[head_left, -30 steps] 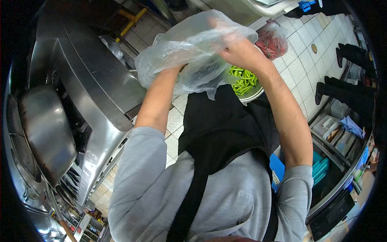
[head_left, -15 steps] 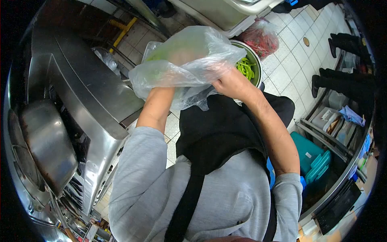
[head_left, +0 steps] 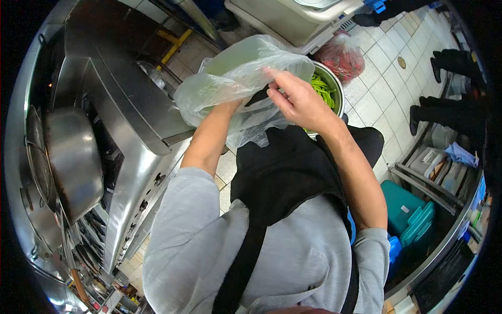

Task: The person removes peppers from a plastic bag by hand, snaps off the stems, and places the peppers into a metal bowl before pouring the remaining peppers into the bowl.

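Note:
A large clear plastic bag [head_left: 230,78] with pale green showing through it is bunched in front of me, above my lap. My left hand [head_left: 238,102] reaches into the folds at its near side, and the plastic hides its fingers. My right hand [head_left: 300,102] is at the bag's right edge, fingers stretched toward the plastic and apart from one another, the fingertips touching it. Between the hands a dark patch shows, which I cannot make out. Just beyond my right hand stands a round metal bowl [head_left: 341,97] of long green peppers [head_left: 323,90], partly covered by the bag.
A bag of red contents [head_left: 340,60] sits on the tiled floor behind the bowl. A steel stove [head_left: 130,120] with a large pot [head_left: 73,162] is at left. Bins [head_left: 282,21] stand ahead. A teal container [head_left: 402,206] and another person's legs [head_left: 444,115] are at right.
My right hand has come off its grip on the bag's near edge and moved up and left, fingers now extended. The bag's mouth has shifted, and the view has turned slightly.

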### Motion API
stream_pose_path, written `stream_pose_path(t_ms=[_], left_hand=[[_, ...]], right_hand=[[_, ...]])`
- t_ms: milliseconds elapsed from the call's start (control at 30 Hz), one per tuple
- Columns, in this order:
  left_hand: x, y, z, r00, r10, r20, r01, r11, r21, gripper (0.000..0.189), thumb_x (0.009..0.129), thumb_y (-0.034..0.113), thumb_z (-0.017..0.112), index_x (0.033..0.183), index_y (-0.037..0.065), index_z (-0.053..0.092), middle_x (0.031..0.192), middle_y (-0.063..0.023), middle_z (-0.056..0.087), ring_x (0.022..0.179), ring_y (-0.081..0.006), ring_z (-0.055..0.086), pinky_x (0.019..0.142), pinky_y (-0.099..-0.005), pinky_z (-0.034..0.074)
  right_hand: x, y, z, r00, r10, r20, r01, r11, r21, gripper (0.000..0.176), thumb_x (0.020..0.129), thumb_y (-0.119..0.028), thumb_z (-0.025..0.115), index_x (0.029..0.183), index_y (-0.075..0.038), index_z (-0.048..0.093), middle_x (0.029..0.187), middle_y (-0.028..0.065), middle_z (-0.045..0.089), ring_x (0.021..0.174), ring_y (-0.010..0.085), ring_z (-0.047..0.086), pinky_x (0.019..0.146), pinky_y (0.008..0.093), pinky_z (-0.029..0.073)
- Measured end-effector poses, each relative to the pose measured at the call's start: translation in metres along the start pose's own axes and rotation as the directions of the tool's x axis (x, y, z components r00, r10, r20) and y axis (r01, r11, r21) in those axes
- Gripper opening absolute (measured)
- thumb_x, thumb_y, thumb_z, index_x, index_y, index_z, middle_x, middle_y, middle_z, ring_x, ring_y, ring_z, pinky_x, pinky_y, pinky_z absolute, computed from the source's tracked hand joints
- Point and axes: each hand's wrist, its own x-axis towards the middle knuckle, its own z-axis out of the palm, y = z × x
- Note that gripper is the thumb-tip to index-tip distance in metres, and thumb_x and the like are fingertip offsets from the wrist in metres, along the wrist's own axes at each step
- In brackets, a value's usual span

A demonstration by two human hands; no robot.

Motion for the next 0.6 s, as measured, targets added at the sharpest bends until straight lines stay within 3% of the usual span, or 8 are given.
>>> stream_pose_path(t_ms=[100, 200, 400, 433, 467, 533, 567, 600], left_hand=[[-0.005, 0.018, -0.014, 0.990, 0.061, -0.125, -0.078, 0.987, -0.139, 0.034, 0.091, 0.019, 0.059, 0.124, 0.012, 0.063, 0.129, -0.0189, 0.060, 0.120, -0.0356, 0.056, 0.102, -0.0481, 0.042], [-0.003, 0.038, -0.071, 0.953, -0.149, 0.262, 0.029, 0.911, 0.410, 0.037, 0.092, 0.028, 0.057, 0.124, 0.010, 0.063, 0.126, -0.0185, 0.062, 0.117, -0.0363, 0.058, 0.097, -0.0476, 0.047], [-0.023, 0.056, -0.141, 0.980, -0.177, 0.094, 0.124, 0.903, 0.411, 0.029, 0.094, 0.019, 0.050, 0.115, 0.006, 0.064, 0.107, -0.0176, 0.069, 0.102, -0.0385, 0.064, 0.085, -0.0480, 0.051], [-0.019, 0.090, -0.165, 0.857, -0.499, 0.131, 0.492, 0.867, 0.082, 0.029, 0.094, 0.023, 0.052, 0.113, 0.004, 0.064, 0.106, -0.0199, 0.068, 0.101, -0.0405, 0.064, 0.085, -0.0482, 0.050], [-0.017, 0.108, -0.176, 0.637, -0.720, 0.275, 0.771, 0.597, -0.224, 0.030, 0.094, 0.027, 0.055, 0.111, 0.003, 0.064, 0.104, -0.0222, 0.068, 0.100, -0.0425, 0.064, 0.084, -0.0484, 0.050], [-0.015, 0.071, -0.154, 0.710, -0.657, 0.253, 0.703, 0.647, -0.295, 0.039, 0.096, 0.035, 0.054, 0.121, 0.005, 0.060, 0.101, -0.0196, 0.069, 0.090, -0.0356, 0.067, 0.080, -0.0432, 0.051], [-0.016, 0.044, -0.138, 0.903, -0.420, -0.092, 0.415, 0.907, -0.070, 0.041, 0.096, 0.037, 0.054, 0.123, 0.007, 0.060, 0.099, -0.0169, 0.070, 0.081, -0.0284, 0.066, 0.075, -0.0393, 0.052], [-0.016, 0.049, -0.137, 0.943, -0.024, -0.331, 0.115, 0.959, 0.259, 0.042, 0.096, 0.039, 0.055, 0.125, 0.008, 0.061, 0.097, -0.0142, 0.070, 0.071, -0.0213, 0.065, 0.071, -0.0354, 0.052]], right_hand=[[-0.012, 0.012, -0.003, 0.995, -0.031, -0.100, 0.036, 0.998, 0.049, 0.041, 0.091, -0.008, 0.061, 0.131, 0.000, 0.051, 0.107, 0.0203, 0.063, 0.093, 0.0326, 0.065, 0.082, 0.0384, 0.052], [-0.010, 0.011, -0.001, 0.995, -0.002, -0.098, 0.014, 0.992, 0.123, 0.042, 0.091, -0.007, 0.062, 0.131, 0.000, 0.051, 0.109, 0.0197, 0.063, 0.092, 0.0314, 0.066, 0.081, 0.0388, 0.053], [-0.014, 0.011, 0.018, 0.998, 0.000, -0.066, 0.014, 0.977, 0.214, 0.046, 0.093, -0.010, 0.062, 0.137, -0.002, 0.048, 0.120, 0.0153, 0.061, 0.098, 0.0233, 0.065, 0.081, 0.0349, 0.053], [-0.016, 0.013, 0.022, 0.998, 0.020, -0.055, -0.007, 0.975, 0.220, 0.049, 0.094, -0.011, 0.062, 0.141, -0.005, 0.046, 0.126, 0.0122, 0.060, 0.101, 0.0199, 0.063, 0.078, 0.0318, 0.054], [-0.019, 0.013, 0.025, 0.998, 0.021, -0.055, -0.008, 0.975, 0.224, 0.049, 0.094, -0.011, 0.062, 0.141, -0.005, 0.046, 0.126, 0.0122, 0.060, 0.101, 0.0199, 0.063, 0.078, 0.0318, 0.054], [-0.026, 0.012, 0.027, 0.999, 0.017, -0.051, -0.004, 0.971, 0.237, 0.051, 0.095, -0.012, 0.061, 0.143, -0.006, 0.045, 0.128, 0.0128, 0.060, 0.103, 0.0207, 0.063, 0.082, 0.0328, 0.053], [-0.031, 0.011, 0.028, 0.998, 0.028, -0.054, -0.015, 0.971, 0.238, 0.051, 0.095, -0.012, 0.061, 0.143, -0.006, 0.045, 0.128, 0.0128, 0.060, 0.103, 0.0207, 0.063, 0.082, 0.0328, 0.053], [-0.034, 0.008, 0.028, 0.997, 0.019, -0.080, -0.001, 0.974, 0.228, 0.048, 0.094, -0.012, 0.061, 0.139, -0.002, 0.047, 0.123, 0.0154, 0.061, 0.099, 0.0236, 0.065, 0.084, 0.0351, 0.053]])
